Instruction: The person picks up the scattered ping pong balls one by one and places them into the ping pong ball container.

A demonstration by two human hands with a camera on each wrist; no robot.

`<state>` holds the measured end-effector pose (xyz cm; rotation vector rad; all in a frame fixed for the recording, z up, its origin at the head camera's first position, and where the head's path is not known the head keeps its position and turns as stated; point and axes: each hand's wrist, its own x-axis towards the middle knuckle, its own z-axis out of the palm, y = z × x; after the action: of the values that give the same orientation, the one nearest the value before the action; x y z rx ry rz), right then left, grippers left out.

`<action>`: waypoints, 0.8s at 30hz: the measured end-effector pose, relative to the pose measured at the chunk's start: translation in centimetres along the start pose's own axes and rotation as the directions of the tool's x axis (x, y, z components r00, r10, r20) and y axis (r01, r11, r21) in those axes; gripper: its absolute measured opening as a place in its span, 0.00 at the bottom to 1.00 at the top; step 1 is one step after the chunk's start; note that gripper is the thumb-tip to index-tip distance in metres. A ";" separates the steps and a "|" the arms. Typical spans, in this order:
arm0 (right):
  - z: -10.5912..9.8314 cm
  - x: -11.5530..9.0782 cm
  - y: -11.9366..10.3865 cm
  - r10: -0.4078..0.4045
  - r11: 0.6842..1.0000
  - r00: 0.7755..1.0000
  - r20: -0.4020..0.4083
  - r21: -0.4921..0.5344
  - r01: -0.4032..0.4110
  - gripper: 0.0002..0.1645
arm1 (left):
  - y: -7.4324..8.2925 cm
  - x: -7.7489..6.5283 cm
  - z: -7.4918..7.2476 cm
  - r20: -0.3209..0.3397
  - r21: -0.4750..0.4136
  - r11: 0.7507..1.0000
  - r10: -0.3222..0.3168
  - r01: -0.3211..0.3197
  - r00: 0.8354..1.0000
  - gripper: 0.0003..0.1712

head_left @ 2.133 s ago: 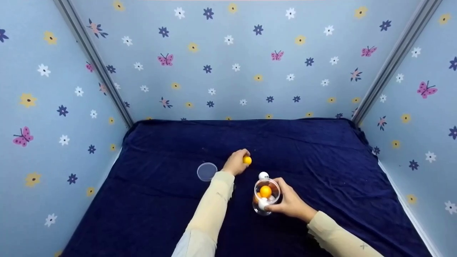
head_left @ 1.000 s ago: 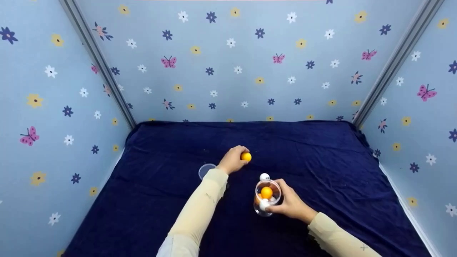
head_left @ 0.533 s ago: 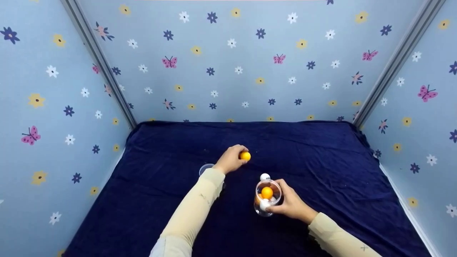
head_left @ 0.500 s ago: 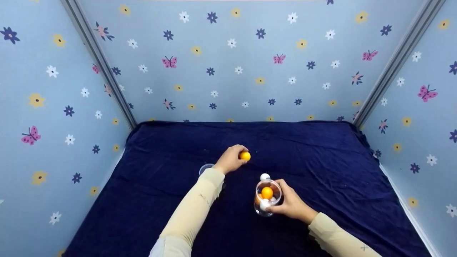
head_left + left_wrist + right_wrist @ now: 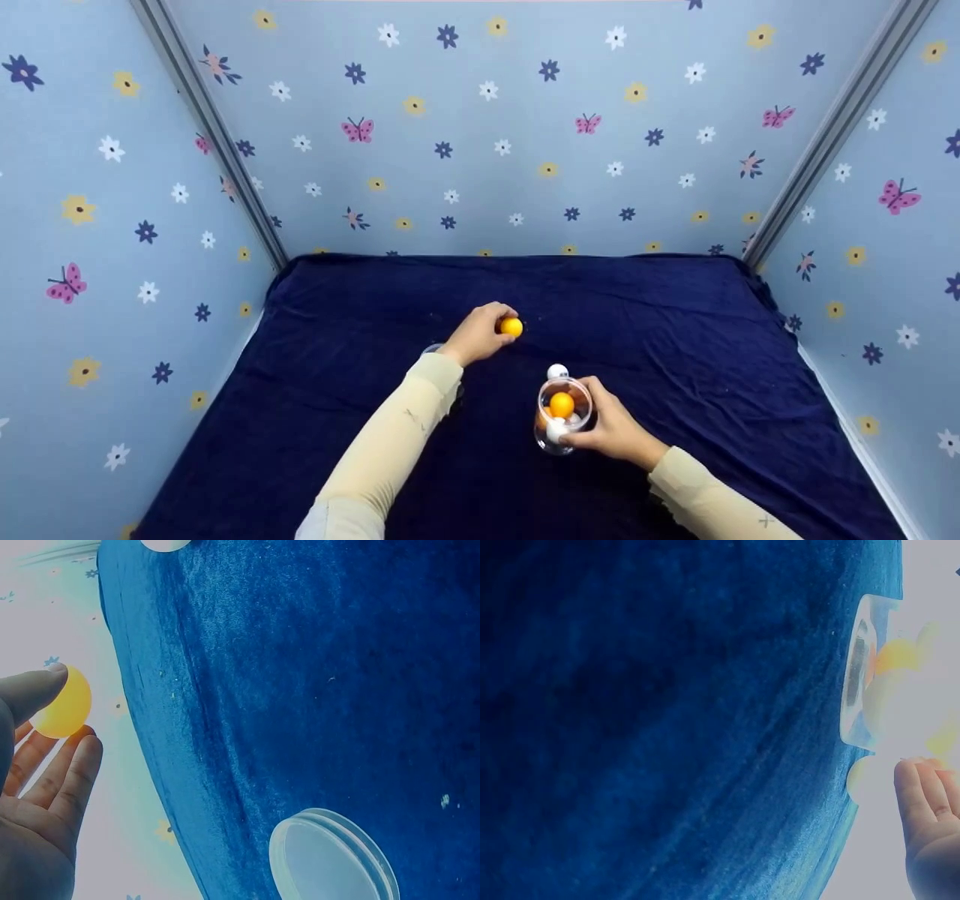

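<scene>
My left hand [image 5: 478,334] pinches an orange ping-pong ball [image 5: 512,328] between thumb and fingers; the left wrist view shows the ball [image 5: 67,706] from the side. With my right hand [image 5: 616,427] I grip a clear plastic jar [image 5: 551,448], its mouth turned up. Orange [image 5: 562,405] and white balls [image 5: 556,430] lie inside the jar. Just beyond the jar sits one loose white ball [image 5: 557,371]. A round clear lid [image 5: 334,859] lies on the cloth, mostly hidden behind my left wrist in the head view.
Dark blue cloth [image 5: 645,315] covers the table, with creases at the right. Flowered light-blue walls [image 5: 495,112] stand at the back and both sides, with grey metal posts [image 5: 217,142] at the corners.
My left hand has drifted left and slightly away with the orange ball, covering more of the lid. The right hand and the jar stay in place.
</scene>
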<state>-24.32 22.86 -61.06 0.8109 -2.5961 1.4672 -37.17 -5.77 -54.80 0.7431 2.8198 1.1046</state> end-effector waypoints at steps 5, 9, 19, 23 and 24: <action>0.0 0.0 0.0 0.003 1.000 1.000 0.000 -0.009 -0.003 0.46 | 0.1 -0.3 -0.4 0.001 -0.008 1.000 0.005 -0.005 1.000 0.20; 0.0 0.0 -0.1 0.008 1.000 1.000 -0.002 -0.020 -0.008 0.46 | 0.2 -0.6 -0.7 0.002 -0.022 1.000 0.009 -0.009 1.000 0.21; 0.0 0.0 -0.2 0.005 1.000 1.000 -0.006 -0.028 -0.005 0.47 | 0.9 -1.6 -1.6 0.020 -0.072 0.997 0.023 -0.021 1.000 0.21; 0.0 0.0 -0.1 0.002 1.000 1.000 -0.005 -0.029 -0.002 0.47 | 1.2 -1.9 -1.8 0.022 -0.099 0.995 0.035 -0.032 0.999 0.22; 0.0 -0.1 -0.1 0.003 1.000 1.000 -0.005 -0.027 -0.003 0.47 | 1.2 -2.0 -1.8 0.023 -0.104 0.994 0.037 -0.035 0.999 0.22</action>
<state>-24.25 22.86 -61.02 0.8006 -2.6084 1.4303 -35.22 -7.02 -52.91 0.7961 2.7147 1.2271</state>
